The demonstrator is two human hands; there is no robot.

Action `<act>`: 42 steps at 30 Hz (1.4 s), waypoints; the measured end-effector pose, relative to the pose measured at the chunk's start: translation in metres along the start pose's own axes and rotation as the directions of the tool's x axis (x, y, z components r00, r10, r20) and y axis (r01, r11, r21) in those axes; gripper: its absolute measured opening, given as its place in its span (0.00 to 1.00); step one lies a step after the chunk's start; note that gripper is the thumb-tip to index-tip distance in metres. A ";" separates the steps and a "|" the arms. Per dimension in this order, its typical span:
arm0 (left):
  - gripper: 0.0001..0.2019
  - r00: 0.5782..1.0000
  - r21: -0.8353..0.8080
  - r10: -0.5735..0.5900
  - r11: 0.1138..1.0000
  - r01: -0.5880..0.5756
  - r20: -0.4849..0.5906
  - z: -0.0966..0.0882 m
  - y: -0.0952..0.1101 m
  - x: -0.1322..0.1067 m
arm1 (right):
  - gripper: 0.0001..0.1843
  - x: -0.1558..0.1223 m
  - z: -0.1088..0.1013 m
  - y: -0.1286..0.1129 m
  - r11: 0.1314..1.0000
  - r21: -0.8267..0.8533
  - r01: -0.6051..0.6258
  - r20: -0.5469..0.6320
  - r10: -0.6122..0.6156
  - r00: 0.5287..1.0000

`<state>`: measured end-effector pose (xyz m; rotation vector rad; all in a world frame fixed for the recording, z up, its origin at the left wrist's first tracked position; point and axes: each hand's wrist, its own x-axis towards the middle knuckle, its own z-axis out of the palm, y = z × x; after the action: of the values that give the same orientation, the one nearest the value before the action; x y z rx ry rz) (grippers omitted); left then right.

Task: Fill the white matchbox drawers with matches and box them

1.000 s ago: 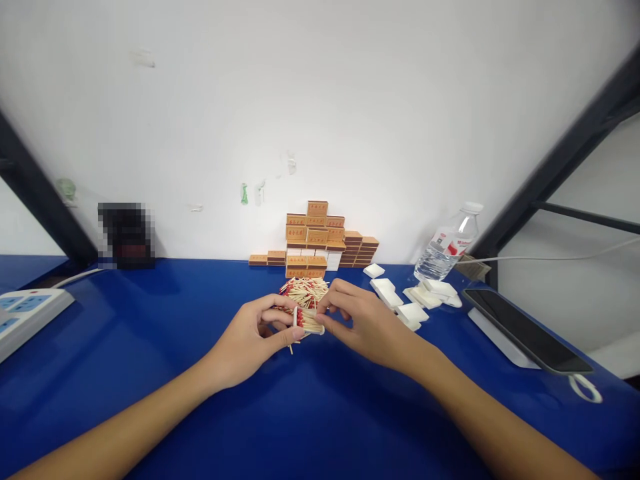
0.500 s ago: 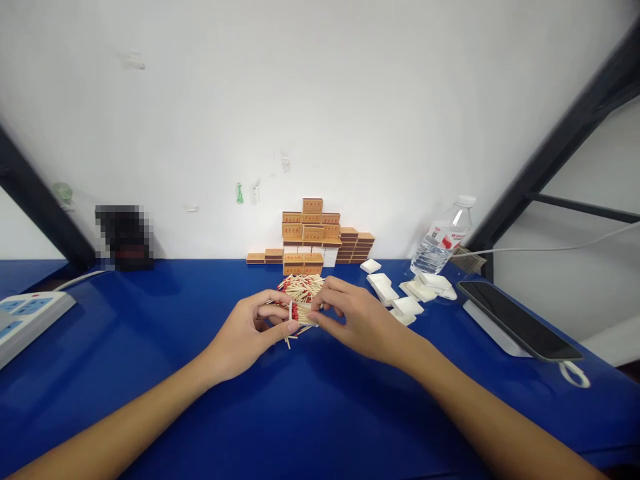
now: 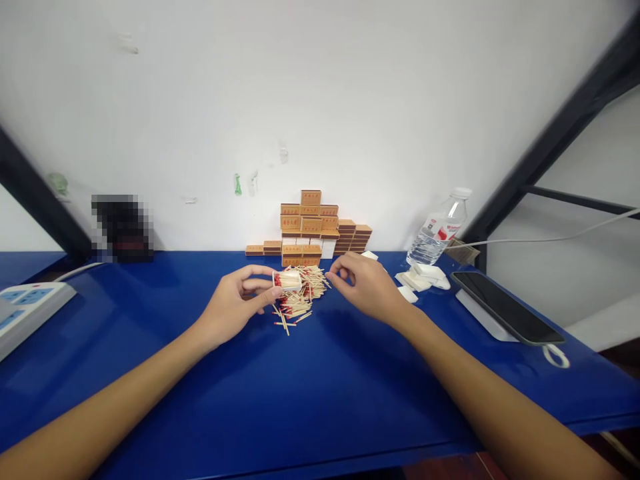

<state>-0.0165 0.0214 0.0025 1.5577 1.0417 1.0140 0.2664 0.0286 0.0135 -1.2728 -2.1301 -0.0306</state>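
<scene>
My left hand (image 3: pixel 241 301) grips a small white matchbox tray (image 3: pixel 299 283) between thumb and fingers, lifted above the left part of the match pile. Red-headed matches (image 3: pixel 286 280) lie side by side inside it, heads toward my left palm. Below and to the right spreads a heap of loose matches (image 3: pixel 313 283), with a few stray ones at its front. Just right of the heap hovers my right hand (image 3: pixel 365 283), fingers loosely curled and the thumb slightly apart; no match shows in it.
Orange-brown matchboxes (image 3: pixel 311 225) are stacked against the wall behind the heap. On the right are white trays (image 3: pixel 420 277), a water bottle (image 3: pixel 435 230) and a phone (image 3: pixel 505 307) on a stand. A power strip (image 3: pixel 37 307) lies at the left edge of the blue table (image 3: pixel 280 393).
My right hand has let go of the matches in the tray and moved right, away from it. The left hand has shifted the filled tray slightly left and up.
</scene>
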 end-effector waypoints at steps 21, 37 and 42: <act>0.26 0.995 0.009 0.051 0.999 -0.051 -0.082 0.003 0.002 0.002 | 0.05 -0.011 0.020 -0.011 0.961 0.186 0.203 0.106 -0.225 0.969; 0.24 0.980 0.027 0.119 0.993 -0.116 -0.161 0.001 0.001 0.004 | 0.07 -0.020 0.034 -0.045 0.962 0.223 0.156 0.155 -0.193 0.969; 0.25 0.981 0.027 0.117 0.993 -0.115 -0.152 0.001 0.002 0.004 | 0.16 -0.025 0.045 -0.064 0.990 0.134 0.042 0.199 -0.068 0.978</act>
<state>-0.0138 0.0249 0.0050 1.5898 1.0774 1.2238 0.2006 -0.0095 -0.0161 -1.1838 -2.2993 0.2188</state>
